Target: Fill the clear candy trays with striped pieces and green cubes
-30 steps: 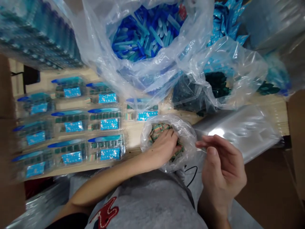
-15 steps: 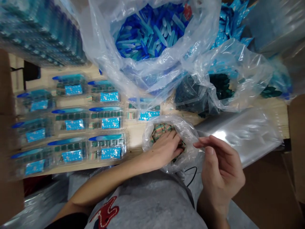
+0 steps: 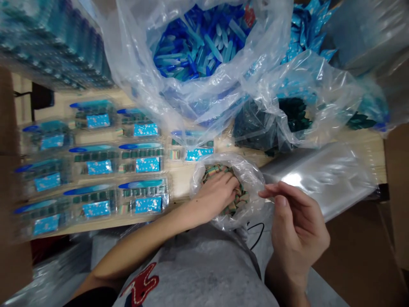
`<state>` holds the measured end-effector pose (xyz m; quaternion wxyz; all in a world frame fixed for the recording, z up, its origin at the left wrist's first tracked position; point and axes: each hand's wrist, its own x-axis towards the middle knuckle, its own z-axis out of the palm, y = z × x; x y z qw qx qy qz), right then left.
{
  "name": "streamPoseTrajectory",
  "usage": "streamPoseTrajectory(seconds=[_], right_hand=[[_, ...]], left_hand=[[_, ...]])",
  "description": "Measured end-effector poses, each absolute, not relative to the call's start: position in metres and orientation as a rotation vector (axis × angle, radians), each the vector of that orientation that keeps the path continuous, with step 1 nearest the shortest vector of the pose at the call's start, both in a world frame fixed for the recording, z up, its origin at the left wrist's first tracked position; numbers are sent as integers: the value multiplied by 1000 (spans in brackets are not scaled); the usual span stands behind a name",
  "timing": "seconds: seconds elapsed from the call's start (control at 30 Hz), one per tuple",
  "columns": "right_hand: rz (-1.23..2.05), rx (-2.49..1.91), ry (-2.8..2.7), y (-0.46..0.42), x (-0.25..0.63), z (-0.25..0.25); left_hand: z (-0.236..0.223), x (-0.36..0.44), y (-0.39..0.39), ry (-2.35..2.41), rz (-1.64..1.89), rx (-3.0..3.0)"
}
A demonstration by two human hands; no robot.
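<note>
My left hand (image 3: 219, 192) reaches into a small clear plastic bag (image 3: 252, 170) of small striped green and tan pieces (image 3: 241, 200). Its fingers are bent and close together, and the fingertips are hidden among the pieces. At the bag's right rim is my right hand (image 3: 297, 226), its fingers and thumb closed on the edge of the plastic. Just behind the bag lies a clear blister pack (image 3: 200, 153) with a blue pen-like piece, a striped piece and a blue patterned packet. Several similar filled packs (image 3: 148, 164) lie in rows to the left.
A large plastic bag (image 3: 204, 94) of blue pen-like pieces (image 3: 198, 47) stands at the back. Right of it is a bag with dark green pieces (image 3: 292, 113). Flat clear plastic sheets (image 3: 332, 179) lie at the right, and stacked packs (image 3: 54, 47) rise at the back left.
My left hand has shifted slightly left and back within the small bag, uncovering more striped pieces at its right. My right hand has stayed almost still at the rim.
</note>
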<state>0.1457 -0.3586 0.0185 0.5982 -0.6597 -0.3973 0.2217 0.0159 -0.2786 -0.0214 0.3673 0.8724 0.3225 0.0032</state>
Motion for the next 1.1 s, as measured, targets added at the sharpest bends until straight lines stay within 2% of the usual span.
streamPoseTrajectory(seconds=[0.17,0.5,0.8,0.97,1.1], right_hand=[[562,-1492,-939,-359,148,17],[558,-1503,-979,-357,144,18],[506,-1555,-969,-358,144,22],[514,-1551,-985,-362,151,21],[765,-1536,-1158,-359,150,18]], left_hand=[[-18,13,-280,811,127,2182],[-24,28,-273,692,-83,2440],[-25,29,-268,730,-38,2341],[-3,-5,-269,823,156,1938],[23,-33,-270,930,279,1413]])
